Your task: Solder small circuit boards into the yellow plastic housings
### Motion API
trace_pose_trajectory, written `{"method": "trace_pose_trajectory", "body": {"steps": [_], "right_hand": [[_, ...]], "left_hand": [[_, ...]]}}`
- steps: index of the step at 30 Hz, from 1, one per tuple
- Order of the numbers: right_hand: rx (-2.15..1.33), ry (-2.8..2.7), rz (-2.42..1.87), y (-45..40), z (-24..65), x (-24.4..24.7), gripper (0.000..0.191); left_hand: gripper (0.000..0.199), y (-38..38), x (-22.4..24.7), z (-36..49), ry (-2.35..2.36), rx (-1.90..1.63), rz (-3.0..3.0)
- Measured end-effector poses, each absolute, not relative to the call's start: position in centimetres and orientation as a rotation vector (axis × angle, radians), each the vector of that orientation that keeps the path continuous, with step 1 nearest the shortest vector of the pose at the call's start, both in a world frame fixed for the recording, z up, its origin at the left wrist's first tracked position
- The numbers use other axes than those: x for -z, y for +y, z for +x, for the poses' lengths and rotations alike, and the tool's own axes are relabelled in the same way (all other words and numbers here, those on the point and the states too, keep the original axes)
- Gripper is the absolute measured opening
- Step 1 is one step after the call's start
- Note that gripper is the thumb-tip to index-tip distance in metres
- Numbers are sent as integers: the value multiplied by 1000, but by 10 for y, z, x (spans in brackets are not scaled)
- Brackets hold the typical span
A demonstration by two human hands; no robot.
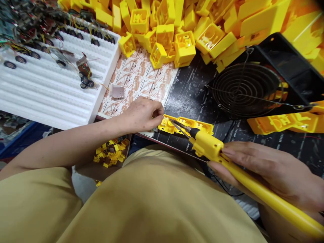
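Apparently light and stiff, the moulded yellow plastic housing strip (186, 125) lies on the black bench mat (192, 98), best held by its rim, as the left hand (141, 114) pinches its end with fingertips together and the right hand (268, 168) curls its fingers clamped around the yellow soldering iron (207, 146).

A yellow soldering iron (206, 145) angles over joined yellow housings (186, 123).
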State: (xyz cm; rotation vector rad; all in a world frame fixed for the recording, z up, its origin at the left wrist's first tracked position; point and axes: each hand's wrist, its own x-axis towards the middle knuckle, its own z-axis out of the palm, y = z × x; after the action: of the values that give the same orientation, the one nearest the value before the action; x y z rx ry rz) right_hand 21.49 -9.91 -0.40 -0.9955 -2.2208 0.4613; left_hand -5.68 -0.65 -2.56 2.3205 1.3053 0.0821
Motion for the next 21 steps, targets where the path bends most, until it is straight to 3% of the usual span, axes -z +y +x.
{"method": "trace_pose_trajectory", "body": {"steps": [4, 10, 14, 18, 21], "right_hand": [[-437, -2312, -1059, -98, 213, 2, 4], [-248, -2366, -851, -84, 204, -1, 14], [-309, -2329, -882, -91, 210, -5, 22], [-383, -2254, -1117, -97, 217, -6, 4], [-360, -2301, -1097, -94, 221, -3, 5]], "left_hand": [[20, -6, 28, -56, 1309, -73, 2363], [22, -5, 27, -52, 1299, -37, 2400], [23, -5, 26, -50, 1295, -8, 2430], [21, -5, 27, -51, 1289, -30, 2447], [21, -5, 26, -51, 1296, -31, 2428]]}}
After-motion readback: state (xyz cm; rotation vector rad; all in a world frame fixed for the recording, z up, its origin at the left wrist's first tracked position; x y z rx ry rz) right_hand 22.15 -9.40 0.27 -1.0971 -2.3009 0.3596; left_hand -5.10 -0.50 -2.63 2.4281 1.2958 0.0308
